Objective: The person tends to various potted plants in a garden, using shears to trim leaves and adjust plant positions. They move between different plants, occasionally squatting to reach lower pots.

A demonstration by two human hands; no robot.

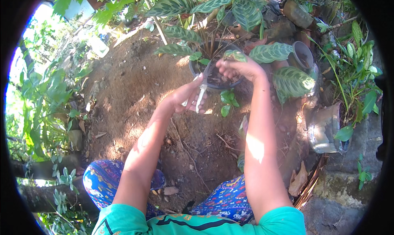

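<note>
My left hand point(186, 97) grips scissors with white handles point(201, 96), their grey blades point(208, 70) pointing up over the near left rim of a dark round plant pot point(226, 86). Across the pot, my right hand point(241, 69) has its fingers curled above the soil. A small yellowing leaf point(235, 55) overlaps the top of this hand; whether the fingers hold its stalk is hidden. From the pot rise thin brown stems point(211, 47) and large striped leaves point(247, 14). A striped leaf point(271, 52) spreads right of the hand.
Bare brown soil point(123, 81) with twigs surrounds the pot. A green seedling point(228, 102) grows before it. On the right are a smaller tilted pot point(303, 54), a worn container point(324, 130) and a stone ledge point(341, 185). Leafy plants point(46, 102) line the left.
</note>
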